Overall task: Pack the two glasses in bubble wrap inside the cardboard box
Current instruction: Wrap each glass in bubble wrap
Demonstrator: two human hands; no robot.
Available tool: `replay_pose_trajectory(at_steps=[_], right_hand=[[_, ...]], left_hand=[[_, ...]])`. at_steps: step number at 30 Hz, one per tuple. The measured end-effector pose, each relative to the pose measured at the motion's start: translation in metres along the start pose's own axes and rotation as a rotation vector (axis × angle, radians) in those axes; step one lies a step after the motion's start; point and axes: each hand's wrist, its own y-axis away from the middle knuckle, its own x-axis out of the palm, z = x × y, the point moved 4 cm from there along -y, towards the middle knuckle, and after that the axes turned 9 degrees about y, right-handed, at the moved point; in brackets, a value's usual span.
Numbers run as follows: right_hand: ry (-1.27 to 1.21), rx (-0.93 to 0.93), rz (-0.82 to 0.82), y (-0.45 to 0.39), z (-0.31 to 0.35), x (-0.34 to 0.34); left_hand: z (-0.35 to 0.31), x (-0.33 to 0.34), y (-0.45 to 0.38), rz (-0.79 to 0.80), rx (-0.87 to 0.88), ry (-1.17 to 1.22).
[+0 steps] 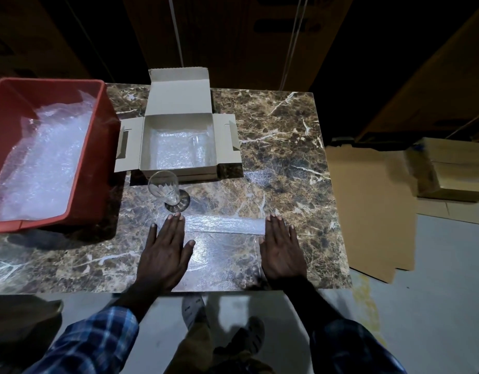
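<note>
Done so far: we judge the task about half finished; one glass (203, 151) lies on its side in the right part of the cardboard box (179, 143), on bubble wrap lining the bottom; whether it is itself wrapped we cannot tell
Left to do: the second glass (165, 190) stands upright and bare on the table, just in front of the box, at the far edge of a flat bubble wrap sheet (222, 236); we think it has yet to be wrapped, boxed and the flaps shut
Left hand (167, 249): flat, fingers straight, pressing the sheet's left side, gripping nothing
Right hand (281, 249): flat likewise, pressing the sheet's right side, holding nothing
Box: open, lid flap standing up at the back, side flaps spread
Surface: we work on a brown marble-patterned table (287, 147); a red bin (95, 157) at its left holds more loose bubble wrap
Room: dim; grey floor, flattened cardboard (367, 211) and a closed carton (454, 171) to the right, tall brown cartons behind
</note>
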Motion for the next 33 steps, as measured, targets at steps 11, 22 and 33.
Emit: replay_pose_trajectory(at_steps=[11,22,33], right_hand=[[-0.231,0.271,-0.276,-0.004,-0.018,-0.032],[-0.522,0.608,-0.026,-0.023,-0.020,-0.037],[-0.798,0.814,-0.040,-0.030,-0.015,-0.038]], left_hand=[[-0.075,0.001,0.003,-0.003,0.207,0.072],[-0.089,0.013,-0.005,0.123,0.130,0.052],[-0.091,0.014,-0.006,0.142,0.104,0.062]])
